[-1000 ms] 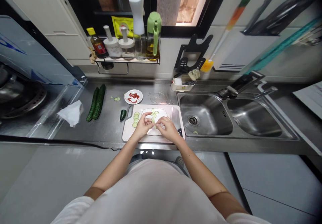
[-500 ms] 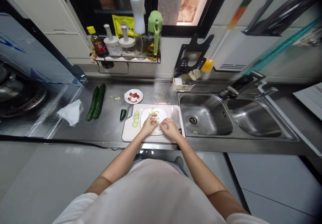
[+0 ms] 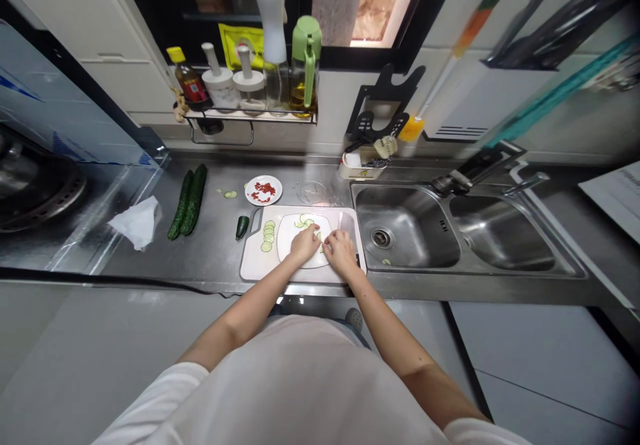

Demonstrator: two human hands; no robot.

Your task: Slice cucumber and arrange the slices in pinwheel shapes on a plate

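Note:
A white plate (image 3: 287, 255) rests on the pink cutting board (image 3: 255, 270). My left hand (image 3: 305, 244) is over the plate, fingers pinched near a cucumber slice (image 3: 319, 236). Just to its right, my right hand (image 3: 340, 253) bends its closed fingers down at the plate's right edge. What either hand holds is too small to make out. Thin cucumber slices (image 3: 303, 220) lie at the back of the plate. A row of several slices (image 3: 269, 233) is on the board's left side. A knife blade (image 3: 347, 221) lies partly behind my right hand.
A small plate of red pieces (image 3: 263, 191) stands behind the board. Left are a cucumber stub (image 3: 242, 227), two whole cucumbers (image 3: 189, 201) and a white cloth (image 3: 136, 221). The double sink (image 3: 410, 228) is right; a bottle rack (image 3: 255, 117) hangs above.
My left hand has moved slightly right and turned more palm-down over the plate. My right hand has lowered its fingers to the plate's right edge. The view has shifted a little.

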